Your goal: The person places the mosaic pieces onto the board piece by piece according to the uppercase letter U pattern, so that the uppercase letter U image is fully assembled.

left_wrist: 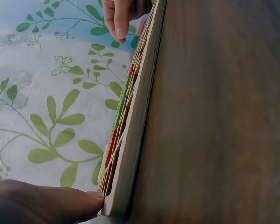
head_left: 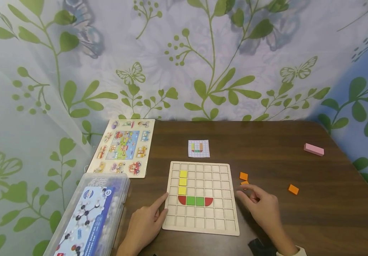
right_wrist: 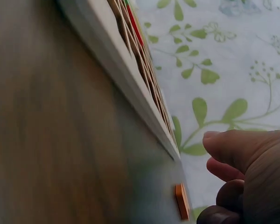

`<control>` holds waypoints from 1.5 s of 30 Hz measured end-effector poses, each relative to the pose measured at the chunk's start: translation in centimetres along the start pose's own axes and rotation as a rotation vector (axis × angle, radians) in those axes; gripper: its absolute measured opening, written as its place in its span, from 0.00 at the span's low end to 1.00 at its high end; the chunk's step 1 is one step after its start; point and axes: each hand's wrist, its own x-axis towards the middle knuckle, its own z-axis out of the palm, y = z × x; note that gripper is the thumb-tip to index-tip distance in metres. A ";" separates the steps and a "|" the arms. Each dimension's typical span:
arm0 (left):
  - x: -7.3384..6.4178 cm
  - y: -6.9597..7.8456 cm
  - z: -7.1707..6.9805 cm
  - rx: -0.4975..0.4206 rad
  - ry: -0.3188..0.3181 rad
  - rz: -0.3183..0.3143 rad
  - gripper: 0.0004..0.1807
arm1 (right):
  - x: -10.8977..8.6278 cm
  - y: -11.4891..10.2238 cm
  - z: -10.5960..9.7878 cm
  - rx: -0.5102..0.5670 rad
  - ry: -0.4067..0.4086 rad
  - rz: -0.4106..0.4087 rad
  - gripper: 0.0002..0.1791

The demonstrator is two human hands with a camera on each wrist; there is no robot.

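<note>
A wooden grid board (head_left: pixel 200 212) lies flat in front of me. In it, three yellow square tiles (head_left: pixel 182 181) form a column, with a row below of two green squares (head_left: pixel 195 201) between two red rounded pieces (head_left: pixel 208 202). My left hand (head_left: pixel 146 224) touches the board's left edge with extended index finger and thumb; its thumb (left_wrist: pixel 79 203) shows at the board's corner in the left wrist view. Beyond the right edge hovers my right hand (head_left: pixel 262 206), fingers bent, nothing visible between them. It partly covers one orange tile (head_left: pixel 245 182); another orange tile (head_left: pixel 243 176) lies just behind.
A third orange tile (head_left: pixel 293 189) lies farther right, and a pink block (head_left: pixel 314 149) sits at the back right. Behind the board is a small pattern card (head_left: pixel 198 155). A picture puzzle (head_left: pixel 147 138) and a clear molecular model kit box (head_left: pixel 124 185) stand left. Something black (head_left: pixel 261 248) lies near the right forearm.
</note>
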 end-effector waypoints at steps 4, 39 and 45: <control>0.1 0.1 -0.1 -0.001 -0.006 -0.003 0.25 | 0.3 1.1 -0.7 -0.018 0.004 -0.010 0.16; 0.0 -0.2 -0.1 -0.021 0.033 0.029 0.24 | -0.3 7.5 -8.8 -0.328 0.094 0.398 0.26; -0.2 -0.1 0.0 -0.021 0.023 0.028 0.24 | -0.5 7.4 -9.1 -0.401 -0.007 0.495 0.38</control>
